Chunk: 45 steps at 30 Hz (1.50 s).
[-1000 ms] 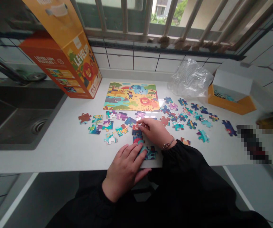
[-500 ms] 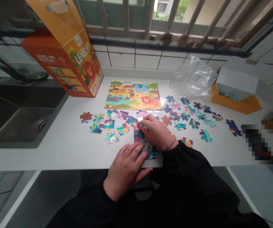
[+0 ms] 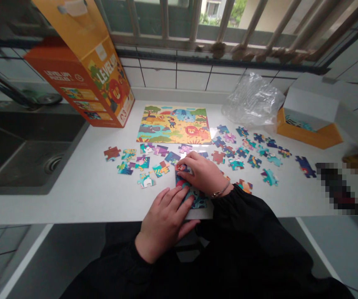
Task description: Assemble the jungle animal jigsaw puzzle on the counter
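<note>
Close to the counter's front edge lies a partly joined dark blue jigsaw section, much of it covered by my hands. My left hand rests flat across its lower left part, fingers stretched out and holding nothing. At the section's upper end, my right hand has thumb and fingers curled over a small jigsaw piece with red and dark blue on it. That piece lies against the top of the section; whether it is fully locked in is hidden. Loose jigsaw pieces lie to the left, and more pieces to the right.
Behind the pieces lies an assembled animal puzzle. An orange puzzle box stands at the back left beside the sink. Crumpled clear plastic and an open yellow box with pieces inside are at the back right.
My right hand has lowered the small piece onto the upper end of the joined section, its fingers now closer down on it. My left hand has stayed in place.
</note>
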### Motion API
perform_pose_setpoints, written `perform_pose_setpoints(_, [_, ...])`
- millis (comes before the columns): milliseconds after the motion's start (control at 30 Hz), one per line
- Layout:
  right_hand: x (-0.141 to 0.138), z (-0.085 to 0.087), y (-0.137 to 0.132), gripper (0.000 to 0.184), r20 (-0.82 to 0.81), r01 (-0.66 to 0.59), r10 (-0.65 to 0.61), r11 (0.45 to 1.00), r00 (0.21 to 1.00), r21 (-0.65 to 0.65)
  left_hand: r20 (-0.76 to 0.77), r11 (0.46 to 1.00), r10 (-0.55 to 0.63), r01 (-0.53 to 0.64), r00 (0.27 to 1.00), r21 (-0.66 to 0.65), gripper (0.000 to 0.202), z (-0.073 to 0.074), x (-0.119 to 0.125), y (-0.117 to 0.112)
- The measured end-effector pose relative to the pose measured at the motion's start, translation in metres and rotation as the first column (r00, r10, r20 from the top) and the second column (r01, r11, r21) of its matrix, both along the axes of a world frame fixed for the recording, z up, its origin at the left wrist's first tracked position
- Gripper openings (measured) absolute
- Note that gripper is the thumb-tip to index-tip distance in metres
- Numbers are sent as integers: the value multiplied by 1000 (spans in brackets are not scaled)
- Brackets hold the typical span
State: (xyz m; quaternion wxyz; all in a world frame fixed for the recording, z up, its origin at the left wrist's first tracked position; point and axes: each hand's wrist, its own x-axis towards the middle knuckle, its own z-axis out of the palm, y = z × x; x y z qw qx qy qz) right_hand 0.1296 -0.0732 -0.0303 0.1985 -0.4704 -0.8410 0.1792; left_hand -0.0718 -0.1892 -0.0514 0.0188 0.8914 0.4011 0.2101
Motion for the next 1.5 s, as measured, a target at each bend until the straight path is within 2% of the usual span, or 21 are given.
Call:
perform_pose_setpoints(233, [-1,3,-1,19,29,-4,4,1000,1000,1,-3,1000,-10,10,1000,9,49,1,0,0])
perform_pose_setpoints(367, [-3,4,-3,31,26,-5,3,998,1000,70,0,1000,-6,6,1000,15,49,1,0,0])
perform_pose_setpoints(467, [-6,2,-4,40,39,-73,68,989,997,125,1,1000,-4,4,1000,13,48,1,0,0])
perform_pose_setpoints(567, [-10,-1,-4,40,82,-123,116,988,990,87,-9,1000,18,-18,1000,2,52,0,0,0])
perform_pose_setpoints(700, [-11,-1,-4,40,103,-124,119,991,988,48,-45,997,69,-71,997,-43,68,1,4,1])
perform_pose_setpoints(933, [-10,7,-3,38,121,-17,7,996,993,86,-54,993,79,-83,995,-78,71,4,6,5])
perform_pose_setpoints(1100, [-8,9,-1,45,127,67,-79,993,989,100,-59,994,75,-79,995,-76,71,3,5,5])
perform_pose_setpoints(1367, [-4,5,1,56,176,253,-290,945,941,207,-50,993,87,-91,995,-76,65,0,6,4])
perform_pose_setpoints(1500, [-3,2,0,47,111,251,-281,942,953,223,-47,995,81,-84,996,-54,67,0,5,4])
